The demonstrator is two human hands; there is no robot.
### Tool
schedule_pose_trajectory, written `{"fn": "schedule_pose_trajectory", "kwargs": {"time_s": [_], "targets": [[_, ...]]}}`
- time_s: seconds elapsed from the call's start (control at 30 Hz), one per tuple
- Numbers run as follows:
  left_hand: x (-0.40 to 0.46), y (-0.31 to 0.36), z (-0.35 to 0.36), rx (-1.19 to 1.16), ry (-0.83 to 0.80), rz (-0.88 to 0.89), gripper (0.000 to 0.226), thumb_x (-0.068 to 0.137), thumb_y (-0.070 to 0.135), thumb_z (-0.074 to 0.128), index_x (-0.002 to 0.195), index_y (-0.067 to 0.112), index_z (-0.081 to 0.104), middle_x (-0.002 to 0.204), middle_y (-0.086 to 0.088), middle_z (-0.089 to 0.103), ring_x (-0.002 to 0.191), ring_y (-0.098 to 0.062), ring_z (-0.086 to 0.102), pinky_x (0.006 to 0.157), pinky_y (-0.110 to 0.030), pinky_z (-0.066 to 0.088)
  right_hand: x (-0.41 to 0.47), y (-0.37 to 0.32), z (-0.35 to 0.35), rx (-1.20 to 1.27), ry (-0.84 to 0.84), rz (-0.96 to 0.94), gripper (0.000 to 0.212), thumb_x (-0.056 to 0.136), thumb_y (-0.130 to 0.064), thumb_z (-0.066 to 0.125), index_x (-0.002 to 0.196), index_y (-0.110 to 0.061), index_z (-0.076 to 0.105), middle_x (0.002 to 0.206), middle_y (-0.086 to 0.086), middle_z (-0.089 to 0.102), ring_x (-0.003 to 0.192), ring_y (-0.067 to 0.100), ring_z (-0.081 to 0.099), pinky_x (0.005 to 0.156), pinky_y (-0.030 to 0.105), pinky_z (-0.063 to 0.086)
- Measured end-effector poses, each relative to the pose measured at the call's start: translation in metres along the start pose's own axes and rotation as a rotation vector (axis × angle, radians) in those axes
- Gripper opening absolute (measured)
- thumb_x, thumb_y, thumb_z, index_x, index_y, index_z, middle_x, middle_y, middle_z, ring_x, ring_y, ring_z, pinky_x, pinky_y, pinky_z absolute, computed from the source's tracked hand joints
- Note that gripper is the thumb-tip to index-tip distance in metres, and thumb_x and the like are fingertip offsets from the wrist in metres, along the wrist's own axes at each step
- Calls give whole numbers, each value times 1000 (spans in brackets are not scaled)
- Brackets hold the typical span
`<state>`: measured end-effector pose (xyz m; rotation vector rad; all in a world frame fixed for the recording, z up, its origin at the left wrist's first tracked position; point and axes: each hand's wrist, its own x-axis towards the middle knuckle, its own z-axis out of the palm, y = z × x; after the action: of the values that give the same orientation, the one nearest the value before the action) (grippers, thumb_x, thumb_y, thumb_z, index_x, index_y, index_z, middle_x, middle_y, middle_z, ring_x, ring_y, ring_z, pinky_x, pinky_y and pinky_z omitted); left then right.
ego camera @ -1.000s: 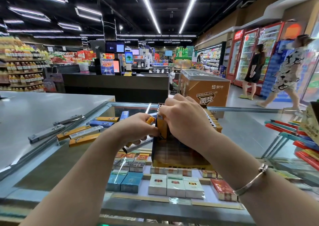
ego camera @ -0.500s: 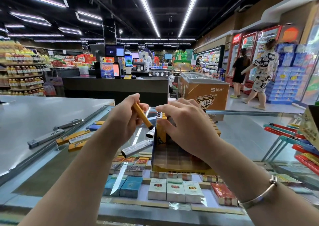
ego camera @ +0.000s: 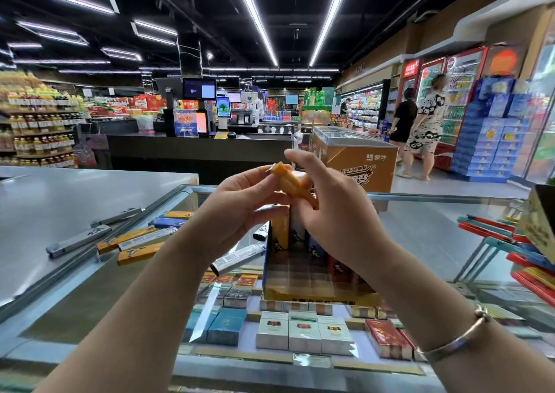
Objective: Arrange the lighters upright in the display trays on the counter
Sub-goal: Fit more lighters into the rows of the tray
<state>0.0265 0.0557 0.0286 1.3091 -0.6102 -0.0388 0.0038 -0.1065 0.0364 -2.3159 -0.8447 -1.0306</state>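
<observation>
While both hands (ego camera: 240, 209) (ego camera: 333, 215) pinch one light, stiff, slick lighter (ego camera: 289, 182) at twelve o'clock above the tray (ego camera: 318, 284), I'd grip its middle.

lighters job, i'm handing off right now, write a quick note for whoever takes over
Left hand and right hand: both pinch one orange lighter, raised and tilted above the tray.
Tray: stands on the glass counter; a few lighters upright at its back, front slots look empty.
Loose lighters: orange, blue and grey ones lie flat at left; one grey one lies beside the tray.
Done: a few lighters stood in the tray.
Left: seat the held lighter upright, then the loose ones.
</observation>
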Motion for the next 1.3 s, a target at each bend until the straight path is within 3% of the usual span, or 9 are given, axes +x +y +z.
{"fn": "schedule_pose_trajectory", "kwargs": {"time_s": [0.13,0.2,0.3,0.47,0.7,0.87,0.93,1.07,1.3], "targets": [[-2,0,1,101,62,-10,23,80,28,59,98,22,71,93,-3,69,76,-13,61,66,-25,56,3,4,-3,68,3,8,44,82,-3,62,123,-16,51,75,-1,60,56,14,52,51,32,49],[0,-2,0,364,181,3,23,82,26,63,105,29,64,97,0,64,77,-10,58,55,-17,50,5,8,-5,184,17,49,36,82,-1,62,113,-13,48,70,3,57,52,13,52,47,30,49],[3,-8,-3,664,233,-156,53,80,22,69,123,29,40,104,4,48,88,-11,55,51,-14,45,7,13,-8,377,57,151,29,84,0,62,100,-15,43,71,7,55,54,16,51,50,28,48],[4,-16,-4,667,75,-484,78,79,8,68,141,26,25,102,6,48,88,-13,59,52,-18,49,9,18,-11,426,48,194,36,86,-3,61,115,-20,51,70,-5,53,51,5,50,48,15,45],[3,-14,-7,638,27,-528,80,79,2,66,142,28,25,106,11,47,94,-16,59,59,-24,54,5,11,-5,199,-78,62,20,84,-9,66,102,-18,63,83,-5,61,68,3,56,62,12,49],[-2,-12,-11,722,-84,-543,93,77,6,69,144,39,15,119,14,41,98,-17,59,59,-21,52,3,8,-1,62,-144,-23,18,84,-11,66,102,-13,68,94,1,70,83,15,63,78,28,52],[-3,-11,-12,721,-131,-547,88,77,7,70,139,46,21,115,17,43,96,-16,60,59,-20,52,1,7,2,14,-147,-58,19,85,-12,66,103,-13,69,95,3,71,84,17,64,79,32,53],[-4,-10,-14,704,-174,-515,62,74,7,71,93,59,42,109,17,52,93,-13,61,61,-21,53,-2,4,8,-132,-113,-118,18,85,-17,65,103,-17,69,92,-1,72,87,18,63,75,35,53],[-3,-11,-16,712,-183,-487,56,74,7,70,92,54,47,111,15,53,91,-14,61,61,-20,52,1,4,12,-328,-104,-197,9,83,-17,66,89,-11,71,80,2,71,84,22,57,79,36,46]]}}
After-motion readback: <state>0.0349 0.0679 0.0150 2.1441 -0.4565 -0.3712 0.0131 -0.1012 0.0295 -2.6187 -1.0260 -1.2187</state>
